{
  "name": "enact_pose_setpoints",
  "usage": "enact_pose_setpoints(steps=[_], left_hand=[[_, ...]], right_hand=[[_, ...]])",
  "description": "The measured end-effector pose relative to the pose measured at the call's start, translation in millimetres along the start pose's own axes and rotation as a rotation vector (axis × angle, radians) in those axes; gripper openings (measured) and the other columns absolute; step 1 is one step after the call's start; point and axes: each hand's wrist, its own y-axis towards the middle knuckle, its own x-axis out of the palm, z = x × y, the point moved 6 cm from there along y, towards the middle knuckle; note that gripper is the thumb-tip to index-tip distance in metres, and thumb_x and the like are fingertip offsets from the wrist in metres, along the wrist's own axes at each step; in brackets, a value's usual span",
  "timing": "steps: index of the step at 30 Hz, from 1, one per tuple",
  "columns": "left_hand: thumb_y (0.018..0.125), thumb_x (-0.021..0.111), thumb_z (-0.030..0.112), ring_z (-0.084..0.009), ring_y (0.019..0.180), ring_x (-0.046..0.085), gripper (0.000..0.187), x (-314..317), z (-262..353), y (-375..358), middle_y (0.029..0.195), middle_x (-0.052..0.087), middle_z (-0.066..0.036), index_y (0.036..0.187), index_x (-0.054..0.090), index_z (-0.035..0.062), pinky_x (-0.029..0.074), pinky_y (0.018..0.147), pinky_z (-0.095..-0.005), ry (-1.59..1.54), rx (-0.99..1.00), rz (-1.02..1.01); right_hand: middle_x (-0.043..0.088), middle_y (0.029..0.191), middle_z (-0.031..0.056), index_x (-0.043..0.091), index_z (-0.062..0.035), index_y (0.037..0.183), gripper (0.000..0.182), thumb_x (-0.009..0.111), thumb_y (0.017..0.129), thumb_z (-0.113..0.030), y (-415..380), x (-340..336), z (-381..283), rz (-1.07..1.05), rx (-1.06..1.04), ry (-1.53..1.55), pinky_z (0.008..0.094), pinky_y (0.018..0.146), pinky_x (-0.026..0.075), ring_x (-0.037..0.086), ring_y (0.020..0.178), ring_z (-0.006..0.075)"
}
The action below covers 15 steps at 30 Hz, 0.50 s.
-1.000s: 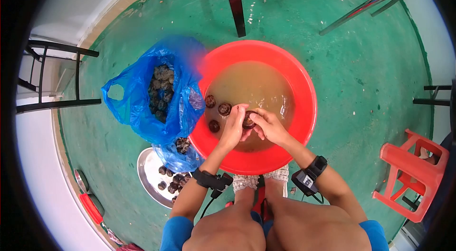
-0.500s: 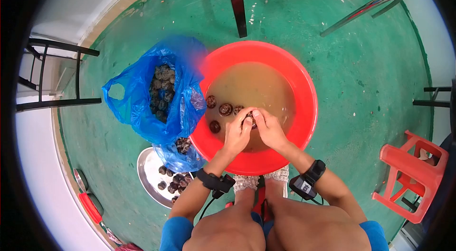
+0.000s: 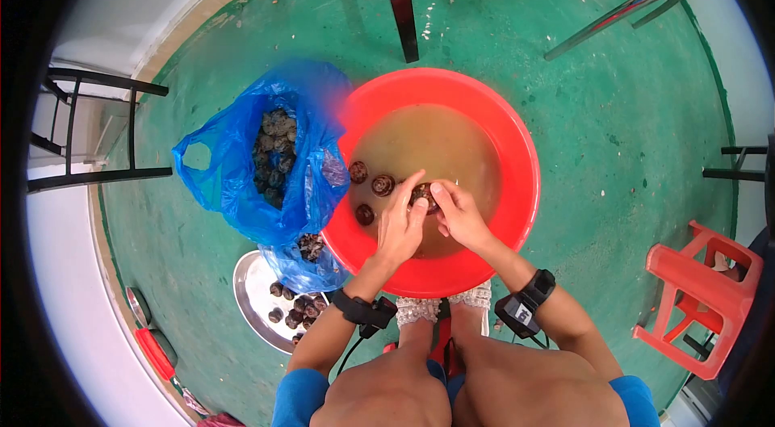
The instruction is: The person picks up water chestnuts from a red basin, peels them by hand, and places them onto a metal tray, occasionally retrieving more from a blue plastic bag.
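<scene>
Over the muddy water in the red basin (image 3: 521, 185), a dark brown water chestnut (image 3: 422, 195) is held between my two hands. My right hand (image 3: 460, 219) grips it from the right, its thumb lying across the side. From the left, my left hand (image 3: 398, 223) braces it with the thumb at its near side, and the forefinger stretches out beyond it. Several more water chestnuts, one of them a ringed water chestnut (image 3: 383, 185), lie in the water left of my hands.
A blue plastic bag (image 3: 234, 177) of muddy chestnuts stands against the basin's left side. Below it, a metal tray (image 3: 252, 310) holds several dark chestnuts. A red stool (image 3: 698, 282) is at right; black furniture legs (image 3: 400, 7) stand beyond the basin.
My hands have opened apart slightly, showing more of the water chestnut. My left forefinger has straightened, and my right hand has shifted a little. The bag, basin and tray have stayed put.
</scene>
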Motion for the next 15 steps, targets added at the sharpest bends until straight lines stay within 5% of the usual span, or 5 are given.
enact_pose_setpoints(steps=[4,8,15], left_hand=[[0.072,0.056,0.004,-0.0188,0.074,0.050,0.017,-4.0,12.7,-1.7,0.086,0.046,-0.011,0.089,0.053,0.0039,0.043,0.059,-0.0282,0.197,0.183,-0.027],[0.073,0.055,0.004,-0.0180,0.076,0.050,0.014,-0.8,10.0,3.0,0.089,0.046,-0.011,0.087,0.053,0.0031,0.044,0.058,-0.0265,0.058,0.056,-0.080],[0.075,0.052,0.003,-0.0132,0.077,0.047,0.006,4.0,-1.2,1.5,0.085,0.046,-0.007,0.081,0.052,0.0001,0.044,0.062,-0.0230,-0.156,-0.136,-0.065]], right_hand=[[0.052,0.066,0.0024,0.050,0.0007,0.094,0.024,0.042,0.086,-0.021,0.1,-5.7,-6.5,0.080,-0.064,-0.122,0.0194,0.048,0.039,0.047,0.054,0.0054],[0.056,0.080,0.0081,0.050,0.0040,0.094,0.024,0.044,0.085,-0.017,-2.0,-11.6,-10.4,0.176,-0.112,-0.236,0.0236,0.067,0.043,0.053,0.074,0.0092],[0.056,0.079,0.0083,0.049,0.0041,0.095,0.025,0.043,0.085,-0.018,-5.9,-8.9,-17.6,0.187,-0.193,-0.315,0.0232,0.066,0.043,0.053,0.073,0.0090]])
